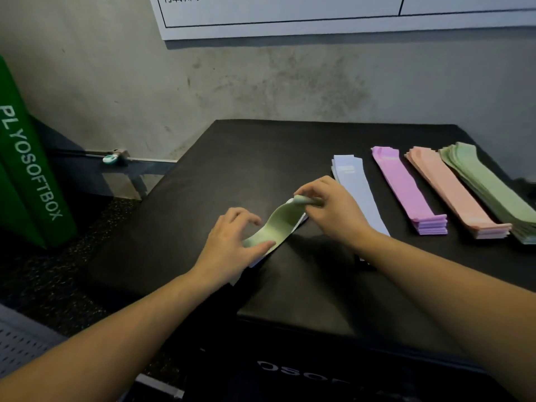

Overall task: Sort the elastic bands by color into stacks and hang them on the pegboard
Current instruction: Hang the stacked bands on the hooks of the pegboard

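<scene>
While pinched at its far end by the right hand and pressed at its near end under the left hand's thumb, green elastic band arched above black padded surface, mid-surface, over a pale band lying flat beneath. Right grip narrow, closed on the band's end; left grip loosely curled, thumb on the band. Along the right edge, four sorted stacks side by side: lavender-blue stack, purple stack, pink stack, green stack. Green plyo soft box well apart, off the left edge.
</scene>
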